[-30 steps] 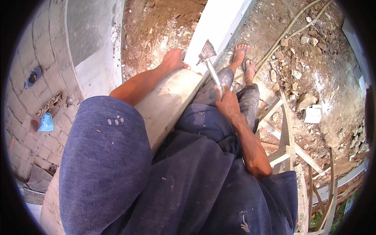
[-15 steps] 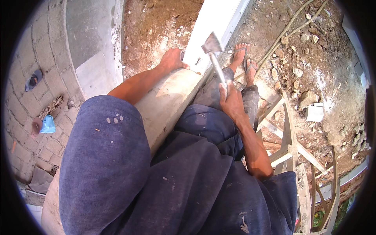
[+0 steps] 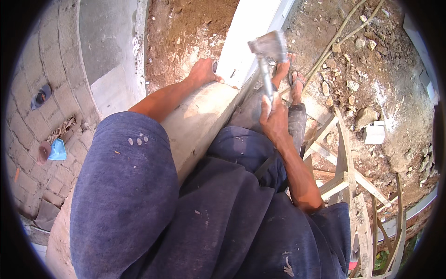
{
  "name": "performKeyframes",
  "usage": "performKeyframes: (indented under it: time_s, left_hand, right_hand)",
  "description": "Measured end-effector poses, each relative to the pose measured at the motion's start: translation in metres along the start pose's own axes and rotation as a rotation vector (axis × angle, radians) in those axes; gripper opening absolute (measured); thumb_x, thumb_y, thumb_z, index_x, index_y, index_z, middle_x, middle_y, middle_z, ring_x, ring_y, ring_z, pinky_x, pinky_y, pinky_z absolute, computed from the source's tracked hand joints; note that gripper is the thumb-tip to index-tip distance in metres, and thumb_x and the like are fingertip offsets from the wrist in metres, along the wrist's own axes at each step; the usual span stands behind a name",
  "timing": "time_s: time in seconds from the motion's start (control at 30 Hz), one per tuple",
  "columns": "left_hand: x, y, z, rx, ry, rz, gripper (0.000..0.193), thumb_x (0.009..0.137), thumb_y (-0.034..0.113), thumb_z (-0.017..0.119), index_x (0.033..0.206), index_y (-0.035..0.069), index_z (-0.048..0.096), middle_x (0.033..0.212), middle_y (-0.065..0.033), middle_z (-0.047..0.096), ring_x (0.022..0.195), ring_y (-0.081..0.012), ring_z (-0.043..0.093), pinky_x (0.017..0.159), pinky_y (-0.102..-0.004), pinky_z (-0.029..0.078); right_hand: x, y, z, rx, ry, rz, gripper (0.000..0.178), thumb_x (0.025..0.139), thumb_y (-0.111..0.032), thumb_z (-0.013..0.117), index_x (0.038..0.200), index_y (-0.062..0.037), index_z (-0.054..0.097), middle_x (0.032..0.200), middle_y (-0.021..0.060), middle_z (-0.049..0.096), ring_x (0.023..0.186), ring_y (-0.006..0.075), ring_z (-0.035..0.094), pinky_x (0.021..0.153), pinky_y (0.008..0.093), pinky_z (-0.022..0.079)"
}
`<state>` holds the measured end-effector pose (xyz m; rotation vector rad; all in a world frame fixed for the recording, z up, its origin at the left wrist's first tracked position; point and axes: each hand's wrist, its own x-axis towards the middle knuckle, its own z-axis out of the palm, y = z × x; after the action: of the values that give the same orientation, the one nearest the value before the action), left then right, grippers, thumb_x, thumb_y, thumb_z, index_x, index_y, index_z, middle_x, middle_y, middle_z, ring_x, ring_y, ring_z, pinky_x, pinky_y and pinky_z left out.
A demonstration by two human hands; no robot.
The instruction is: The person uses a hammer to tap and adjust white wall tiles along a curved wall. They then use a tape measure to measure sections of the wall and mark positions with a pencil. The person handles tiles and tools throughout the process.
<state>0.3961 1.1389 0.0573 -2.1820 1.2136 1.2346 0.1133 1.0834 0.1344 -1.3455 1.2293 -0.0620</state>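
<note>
In my right hand [image 3: 275, 116] is a hatchet-like tool [image 3: 269, 45] with a pale handle; its flared metal head is smeared by motion. It hangs in the air above the right edge of a long white board [image 3: 246, 35]. My left hand [image 3: 203, 72] closes round the board's near left corner, thumb on top; the other fingertips are partly hidden, and a dark patch shows beside them. The board's near end meets a pale concrete ledge [image 3: 200, 116] that runs back between my thighs. A small dark mark or slot shows on the board near my thumb.
Wooden boards and braces [image 3: 341, 181] stand at my right. Beyond them lie rubble soil, a white block [image 3: 374, 134] and a long hose or cable [image 3: 346, 39]. On the left is a block-paved surface [image 3: 60, 97] with a blue item [image 3: 57, 149] and a dark slipper-like thing [image 3: 41, 96].
The tool's head has swung up and to the right, with the right hand turning slightly. My left hand stays in place at the board's corner.
</note>
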Motion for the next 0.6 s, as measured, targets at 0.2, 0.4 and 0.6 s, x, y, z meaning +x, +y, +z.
performKeyframes:
  time_s: [0.2,0.4,0.6]
  left_hand:
    - [0.002,0.005,-0.005,0.019,-0.083,-0.091,0.047,0.058,0.027,0.089,0.087,-0.001,0.064,0.079,-0.0166,0.068,0.074,-0.0289,0.065,0.068,-0.0410,0.051]
    - [0.003,-0.003,0.000,0.033,-0.017,-0.011,0.062,0.054,0.037,0.091,0.091,-0.006,0.066,0.086,-0.0246,0.068,0.083,-0.0365,0.068,0.074,-0.0420,0.054]
    - [0.001,0.001,-0.002,0.015,-0.021,-0.008,0.063,0.054,0.037,0.091,0.093,-0.006,0.066,0.088,-0.0249,0.068,0.085,-0.0355,0.067,0.077,-0.0424,0.053]
  right_hand:
    - [0.003,-0.005,-0.005,0.184,-0.010,-0.139,0.034,0.099,-0.028,0.047,0.100,0.0048,0.056,0.067,0.0295,0.057,0.066,0.0467,0.059,0.062,0.0512,0.044]
    - [0.018,-0.038,-0.052,1.176,0.508,-0.243,0.043,0.100,-0.045,0.043,0.093,-0.0029,0.048,0.064,-0.0035,0.045,0.053,0.0049,0.040,0.044,0.0184,0.031]
    - [0.000,0.017,0.024,-0.165,-0.224,0.058,0.042,0.098,-0.036,0.048,0.094,0.0053,0.054,0.062,0.0214,0.050,0.057,0.0349,0.051,0.058,0.0418,0.046]
